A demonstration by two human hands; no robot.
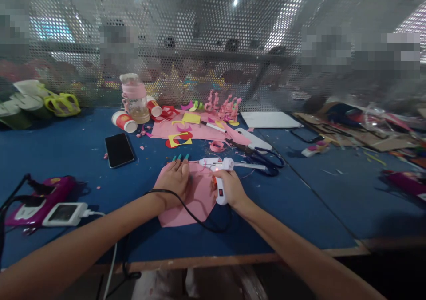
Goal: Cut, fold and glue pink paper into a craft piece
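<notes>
My left hand (173, 181) lies flat on a pink paper sheet (203, 202), its fingers stretched away from me. A white hot glue gun (220, 189) is in my right hand (233, 188), which is wrapped round its handle. The gun's nozzle points left toward my left fingertips, and a clear glue stick (249, 165) sticks out of its back. An orange trigger and a small red switch show on the handle. Its black cord (189, 211) loops over the paper and across my left wrist. Whether the nozzle touches the paper I cannot tell.
Dark-handled scissors (266, 160) and a white phone (254, 140) lie beyond the gun. Pink sheets with paper cutouts (191, 118) spread at the back. Left are a black phone (120, 150), a bottle (136, 100), paper cups (124, 121) and a purple power strip (43, 200).
</notes>
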